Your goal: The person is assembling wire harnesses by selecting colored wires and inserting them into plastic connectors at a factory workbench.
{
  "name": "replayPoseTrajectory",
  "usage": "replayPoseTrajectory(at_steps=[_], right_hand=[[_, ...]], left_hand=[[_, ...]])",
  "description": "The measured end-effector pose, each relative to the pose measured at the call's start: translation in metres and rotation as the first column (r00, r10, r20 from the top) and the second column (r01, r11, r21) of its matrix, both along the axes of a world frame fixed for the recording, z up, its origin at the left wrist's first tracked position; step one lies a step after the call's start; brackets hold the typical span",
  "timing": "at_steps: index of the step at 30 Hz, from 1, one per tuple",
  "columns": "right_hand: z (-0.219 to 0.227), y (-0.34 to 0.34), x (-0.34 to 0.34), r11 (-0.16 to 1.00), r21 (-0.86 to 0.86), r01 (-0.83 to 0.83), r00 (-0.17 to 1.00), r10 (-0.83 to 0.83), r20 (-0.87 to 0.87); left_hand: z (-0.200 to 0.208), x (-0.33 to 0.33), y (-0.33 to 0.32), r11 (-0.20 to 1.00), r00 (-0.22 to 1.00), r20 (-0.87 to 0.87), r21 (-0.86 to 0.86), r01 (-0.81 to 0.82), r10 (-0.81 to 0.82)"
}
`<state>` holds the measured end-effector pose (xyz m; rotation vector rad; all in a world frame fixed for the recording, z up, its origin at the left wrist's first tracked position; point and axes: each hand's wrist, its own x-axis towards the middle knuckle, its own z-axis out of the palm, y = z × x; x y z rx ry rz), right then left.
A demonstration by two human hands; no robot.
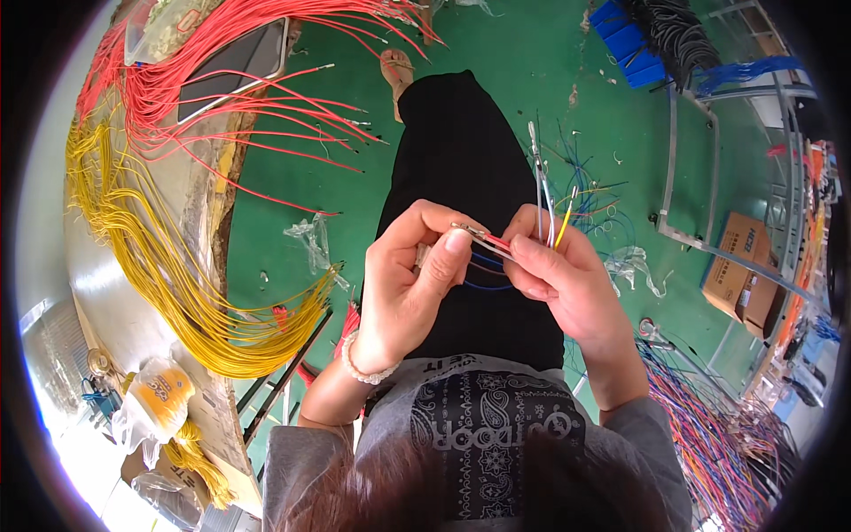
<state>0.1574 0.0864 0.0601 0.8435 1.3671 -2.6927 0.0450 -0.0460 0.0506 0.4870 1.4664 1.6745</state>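
In front of my lap both hands are closed on thin wires. My left hand (417,270) pinches between thumb and forefinger the metal-tipped end of a red wire (496,240). A small pale piece (423,256) shows in its curled fingers; I cannot make out its kind. My right hand (567,275), close beside it, grips the same red wire along with several others. Out of its top stick white wires (545,195) and a yellow wire (565,226) with metal terminals. A blue wire (487,286) loops below, between the hands.
On the bench at left lie a bundle of red wires (310,96), a bundle of yellow wires (204,324) and a dark flat tablet-like panel (235,71). Blue bins (628,44), a metal frame (671,168), a cardboard box (740,270) and mixed coloured wires (700,426) are at right.
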Motion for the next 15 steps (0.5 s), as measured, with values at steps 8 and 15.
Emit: replayPoseTrajectory(at_steps=[8, 15], right_hand=[[0.0052, -0.0043, 0.0004, 0.999, 0.029, 0.042, 0.997, -0.043, 0.062], [0.0036, -0.0016, 0.0015, 0.997, 0.074, 0.021, 0.999, -0.024, 0.034]], left_hand=[[-0.0001, 0.0002, 0.003, 0.999, 1.0, 0.027, -0.052, -0.01, 0.012], [-0.0008, -0.0048, 0.0006, 1.0, 0.998, 0.068, -0.006, -0.012, 0.012]])
